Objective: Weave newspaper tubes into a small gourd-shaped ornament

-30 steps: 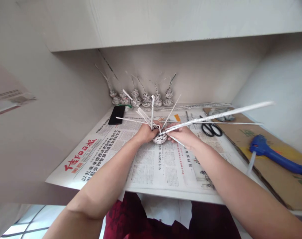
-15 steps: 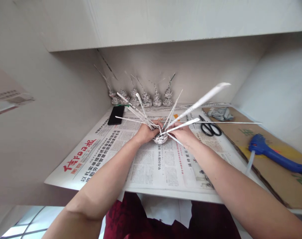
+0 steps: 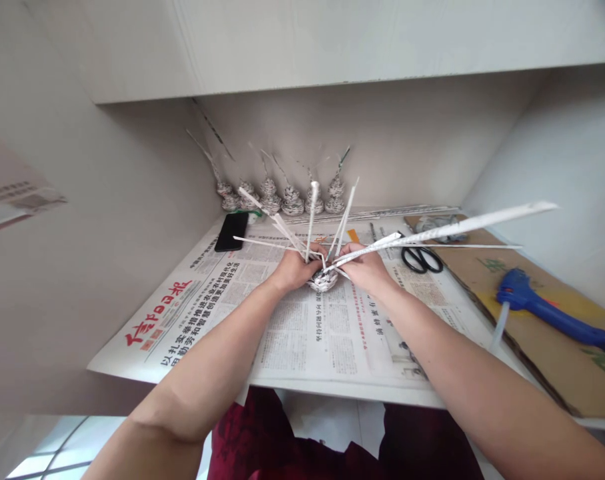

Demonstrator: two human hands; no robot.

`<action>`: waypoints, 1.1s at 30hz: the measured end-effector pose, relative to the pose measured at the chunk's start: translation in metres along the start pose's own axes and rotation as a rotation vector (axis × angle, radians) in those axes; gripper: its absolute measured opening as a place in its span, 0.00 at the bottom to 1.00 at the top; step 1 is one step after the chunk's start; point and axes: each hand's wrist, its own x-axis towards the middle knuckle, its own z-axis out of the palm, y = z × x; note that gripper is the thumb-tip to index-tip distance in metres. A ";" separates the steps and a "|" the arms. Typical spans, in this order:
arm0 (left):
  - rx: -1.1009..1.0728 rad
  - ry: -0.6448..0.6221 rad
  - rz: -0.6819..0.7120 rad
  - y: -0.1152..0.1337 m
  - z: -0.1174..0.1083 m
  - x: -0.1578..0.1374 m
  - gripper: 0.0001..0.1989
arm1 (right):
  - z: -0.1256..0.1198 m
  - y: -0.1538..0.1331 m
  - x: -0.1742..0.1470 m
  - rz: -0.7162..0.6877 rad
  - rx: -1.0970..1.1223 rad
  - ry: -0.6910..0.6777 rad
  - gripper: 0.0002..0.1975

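Between my hands sits a small round paper weaving of rolled newspaper, low over the newspaper sheet. Several rolled paper strips fan up and outward from it. My left hand is closed around its left side, thumb near the top and fingers partly behind strips. From the right, my right hand pinches a paper strip close to the weaving's rim. One long, thick strip reaches far right, past the scissors. The fingertips of my right hand are partly hidden by strips.
Several woven paper gourds line the back wall. A black phone lies left on the newspaper. Black-handled scissors lie right, beside cardboard bearing a blue glue gun and crumpled paper. A shelf overhangs the table.
The long thick strip has swung down to the right and lies lower. One strip by my left hand now stands more upright. Both hands stay at the weaving.
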 end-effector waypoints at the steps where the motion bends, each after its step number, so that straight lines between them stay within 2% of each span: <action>1: 0.025 -0.012 0.012 0.001 -0.001 0.000 0.04 | 0.000 0.000 0.000 0.002 -0.003 -0.001 0.06; 6: 0.099 -0.062 0.064 0.006 -0.004 0.000 0.04 | 0.001 0.003 0.002 0.048 0.084 -0.026 0.07; 12: 0.002 -0.061 0.028 0.001 -0.001 0.000 0.03 | -0.002 0.003 0.004 0.073 0.130 -0.108 0.09; 19: 0.020 -0.052 0.068 0.005 0.001 -0.001 0.03 | -0.001 0.002 0.001 0.038 0.098 -0.056 0.10; 22: -0.009 -0.108 0.088 0.006 -0.001 -0.001 0.03 | 0.000 -0.001 0.000 0.055 0.065 0.000 0.09; 25: 0.051 -0.179 0.140 0.006 -0.005 0.000 0.03 | 0.001 -0.003 0.000 0.103 0.042 0.027 0.08; 29: 0.163 -0.237 0.224 0.005 -0.010 0.000 0.04 | 0.001 -0.001 0.002 0.173 0.107 -0.007 0.08; 33: 0.248 -0.330 0.319 0.006 -0.013 0.003 0.06 | 0.000 -0.001 0.001 0.171 0.088 -0.014 0.06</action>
